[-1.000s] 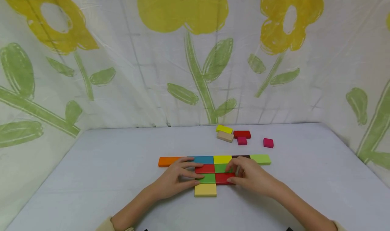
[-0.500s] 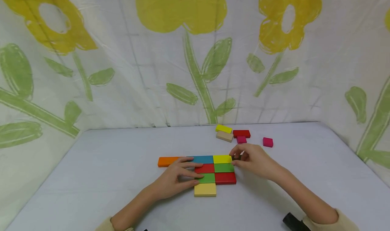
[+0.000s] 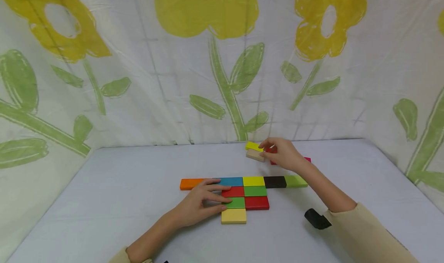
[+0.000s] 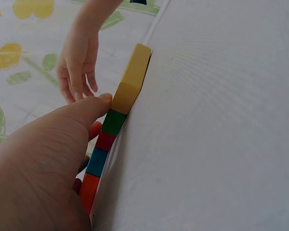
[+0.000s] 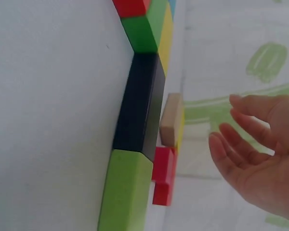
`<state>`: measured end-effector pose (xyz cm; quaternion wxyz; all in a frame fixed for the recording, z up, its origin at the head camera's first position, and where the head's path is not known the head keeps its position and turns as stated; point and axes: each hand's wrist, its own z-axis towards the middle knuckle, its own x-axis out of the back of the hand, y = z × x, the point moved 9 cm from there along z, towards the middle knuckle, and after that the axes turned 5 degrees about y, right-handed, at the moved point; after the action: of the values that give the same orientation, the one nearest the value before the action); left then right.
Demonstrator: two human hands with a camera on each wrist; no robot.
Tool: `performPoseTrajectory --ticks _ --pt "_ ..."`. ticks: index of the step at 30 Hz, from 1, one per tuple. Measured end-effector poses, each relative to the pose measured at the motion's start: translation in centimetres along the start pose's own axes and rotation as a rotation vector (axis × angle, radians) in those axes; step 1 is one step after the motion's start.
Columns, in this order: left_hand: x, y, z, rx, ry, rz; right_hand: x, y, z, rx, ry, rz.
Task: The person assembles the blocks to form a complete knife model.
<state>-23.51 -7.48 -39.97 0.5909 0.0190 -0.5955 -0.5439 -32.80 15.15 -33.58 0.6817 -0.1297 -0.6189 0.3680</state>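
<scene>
Flat coloured blocks lie edge to edge on the white table. The back row has orange [image 3: 191,184], blue [image 3: 231,182], yellow [image 3: 253,181], black [image 3: 275,182] and light green [image 3: 296,181]. In front sit red and green pairs, then a pale yellow block [image 3: 234,216]. My left hand [image 3: 199,201] rests on the left side of this layout, fingertips on the red and green blocks, fingers extended. My right hand [image 3: 282,154] hovers at the loose blocks behind, fingers bent and apart, holding nothing. Near its fingertips are a beige block [image 3: 254,155] and a yellow block [image 3: 253,146].
A red block [image 5: 163,193] and a pink block [image 5: 162,163] lie behind the row, partly covered by my right hand in the head view. A second pink block shows only at its edge. A flower-printed curtain [image 3: 156,81] hangs at the table's back.
My right hand has left the right side of the layout, passed over the black block and moved back to the loose blocks. The left hand stays in place.
</scene>
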Motion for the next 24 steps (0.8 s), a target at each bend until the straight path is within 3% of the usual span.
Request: performPoseTrajectory --ticks 10,24 --pt "0.1 0.1 0.0 0.004 0.0 -0.003 -0.9 2.2 3.7 -0.049 -0.03 -0.029" --pt "0.1 0.2 0.0 -0.016 0.01 0.003 -2.7 4.8 5.6 -0.122 -0.064 -0.033"
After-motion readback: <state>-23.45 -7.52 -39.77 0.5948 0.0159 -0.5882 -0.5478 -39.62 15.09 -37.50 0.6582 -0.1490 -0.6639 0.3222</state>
